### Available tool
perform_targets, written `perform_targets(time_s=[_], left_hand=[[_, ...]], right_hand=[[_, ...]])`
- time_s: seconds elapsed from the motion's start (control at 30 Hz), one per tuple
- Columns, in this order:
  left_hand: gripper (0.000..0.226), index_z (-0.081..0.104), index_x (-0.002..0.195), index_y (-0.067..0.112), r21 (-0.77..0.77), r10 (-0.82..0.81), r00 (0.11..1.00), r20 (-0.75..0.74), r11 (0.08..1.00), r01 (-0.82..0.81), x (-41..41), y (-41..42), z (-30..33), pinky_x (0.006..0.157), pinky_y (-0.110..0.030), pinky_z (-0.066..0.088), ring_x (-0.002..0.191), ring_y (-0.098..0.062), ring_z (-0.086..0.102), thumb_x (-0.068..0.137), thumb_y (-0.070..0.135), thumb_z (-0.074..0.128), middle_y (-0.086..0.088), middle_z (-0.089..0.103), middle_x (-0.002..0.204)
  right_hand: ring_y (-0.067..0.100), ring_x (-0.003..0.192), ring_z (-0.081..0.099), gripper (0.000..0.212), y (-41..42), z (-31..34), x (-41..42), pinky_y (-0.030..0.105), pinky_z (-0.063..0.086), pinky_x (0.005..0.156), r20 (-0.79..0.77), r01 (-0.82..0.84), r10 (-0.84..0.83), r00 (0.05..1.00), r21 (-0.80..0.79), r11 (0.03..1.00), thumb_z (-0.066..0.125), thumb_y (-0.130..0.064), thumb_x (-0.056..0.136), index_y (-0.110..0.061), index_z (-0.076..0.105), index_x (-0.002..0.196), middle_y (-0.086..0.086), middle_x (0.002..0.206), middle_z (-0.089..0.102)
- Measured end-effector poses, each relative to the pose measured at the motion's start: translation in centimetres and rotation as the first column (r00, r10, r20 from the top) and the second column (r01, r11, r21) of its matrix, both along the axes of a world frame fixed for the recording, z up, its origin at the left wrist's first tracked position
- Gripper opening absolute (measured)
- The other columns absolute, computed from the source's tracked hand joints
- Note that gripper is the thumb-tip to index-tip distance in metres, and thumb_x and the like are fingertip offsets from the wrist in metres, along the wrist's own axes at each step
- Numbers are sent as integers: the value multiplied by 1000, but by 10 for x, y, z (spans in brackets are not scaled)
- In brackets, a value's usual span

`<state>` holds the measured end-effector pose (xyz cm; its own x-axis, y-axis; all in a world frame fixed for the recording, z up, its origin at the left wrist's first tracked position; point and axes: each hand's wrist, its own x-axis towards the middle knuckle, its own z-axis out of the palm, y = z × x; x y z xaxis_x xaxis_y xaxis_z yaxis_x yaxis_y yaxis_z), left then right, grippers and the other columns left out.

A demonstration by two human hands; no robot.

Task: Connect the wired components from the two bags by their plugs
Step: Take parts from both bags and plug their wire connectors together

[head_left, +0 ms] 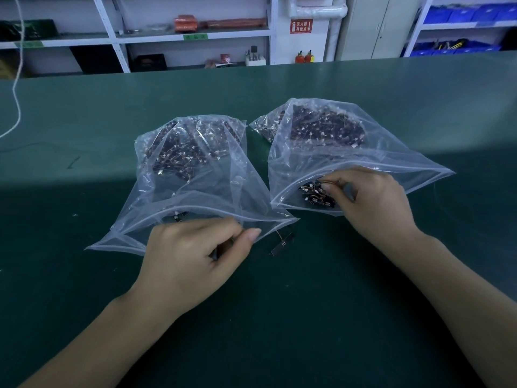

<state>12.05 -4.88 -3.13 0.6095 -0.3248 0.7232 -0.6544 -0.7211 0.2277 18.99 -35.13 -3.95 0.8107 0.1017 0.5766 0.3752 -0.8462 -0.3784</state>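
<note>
Two clear plastic bags lie open toward me on the green table. The left bag [195,197] and the right bag [372,161] each hold a heap of small black wired components with white plugs. My left hand [193,259] sits at the left bag's mouth, fingers curled, pinching a small dark component that is mostly hidden under the fingers. My right hand [369,203] reaches into the right bag's mouth and pinches the thin wire of a component in a small cluster [313,193]. A loose black component [284,242] lies on the table between the hands.
The green table [279,317] stretches wide around the bags. A white cord [17,88] hangs at the far left. Beyond the table's far edge stand shelves with boxes and blue bins [458,12].
</note>
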Motion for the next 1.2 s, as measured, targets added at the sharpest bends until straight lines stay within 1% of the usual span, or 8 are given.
perform_targets(time_s=[0.13, 0.37, 0.47, 0.57, 0.67, 0.8, 0.97, 1.2], left_hand=[[49, 64, 61, 16, 9, -17, 1000, 10, 1000, 17, -1, -2, 0, 42, -35, 40, 47, -11, 45, 107, 35, 65, 11, 48, 54], [47, 68, 64, 16, 21, -13, 1000, 11, 1000, 13, 0, -2, -3, 42, -36, 41, 49, -10, 48, 106, 35, 65, 11, 51, 56], [22, 83, 93, 25, 51, -80, 997, -22, 995, 81, -3, -6, -3, 47, -32, 48, 58, -4, 55, 105, 35, 68, 17, 67, 80], [25, 79, 123, 37, 188, -114, 987, -113, 973, 133, -9, -13, -2, 51, -26, 51, 67, -2, 63, 107, 45, 60, 22, 70, 112], [33, 77, 124, 43, 403, -63, 984, -165, 906, 126, -12, -17, -5, 51, -20, 45, 71, 0, 66, 106, 52, 51, 23, 67, 126], [37, 77, 123, 44, 439, -25, 978, -207, 891, 116, -12, -16, -1, 50, -23, 49, 73, -1, 71, 106, 54, 45, 25, 69, 128], [38, 81, 120, 33, 416, -53, 973, -226, 898, 146, -15, -19, 2, 53, -24, 55, 86, -1, 75, 109, 45, 46, 25, 72, 127], [35, 78, 122, 28, 381, -136, 951, -277, 893, 238, -15, -20, 3, 58, -27, 57, 92, -2, 71, 113, 41, 47, 22, 69, 124]], right_hand=[[25, 96, 71, 24, -5, -6, 5, 31, 50, 76, -61, 90, -93, 994, -44, 995, 72, -17, 99, -25, 80, 120, -8, 113, 77], [30, 109, 64, 37, 0, -9, 3, 31, 43, 82, -95, 85, -89, 991, -46, 995, 71, -12, 95, -26, 73, 129, 1, 114, 73], [24, 102, 61, 32, 2, -7, 2, 32, 44, 77, -133, 91, -91, 987, -4, 996, 68, -12, 94, -28, 72, 122, -1, 109, 71], [8, 92, 52, 18, 10, -5, -4, 31, 43, 74, -113, 51, -46, 993, 45, 998, 69, -18, 93, -28, 69, 108, -11, 98, 62], [4, 95, 50, 15, 16, -1, -9, 27, 39, 78, -44, 45, -44, 998, 23, 999, 71, -22, 93, -26, 68, 107, -11, 104, 62], [12, 110, 57, 16, 17, -2, -9, 27, 40, 86, -75, 41, -42, 996, -22, 999, 72, -23, 94, -24, 71, 110, -7, 114, 64], [1, 82, 55, 6, 20, 2, -12, 21, 42, 67, -10, -25, 26, 1000, 75, 997, 71, -32, 91, -29, 65, 92, -18, 83, 54], [15, 53, 45, 40, 31, 3, -24, 28, 35, 54, 74, -319, 311, 948, 210, 924, 56, -38, 104, -12, 61, 73, -7, 58, 46]])
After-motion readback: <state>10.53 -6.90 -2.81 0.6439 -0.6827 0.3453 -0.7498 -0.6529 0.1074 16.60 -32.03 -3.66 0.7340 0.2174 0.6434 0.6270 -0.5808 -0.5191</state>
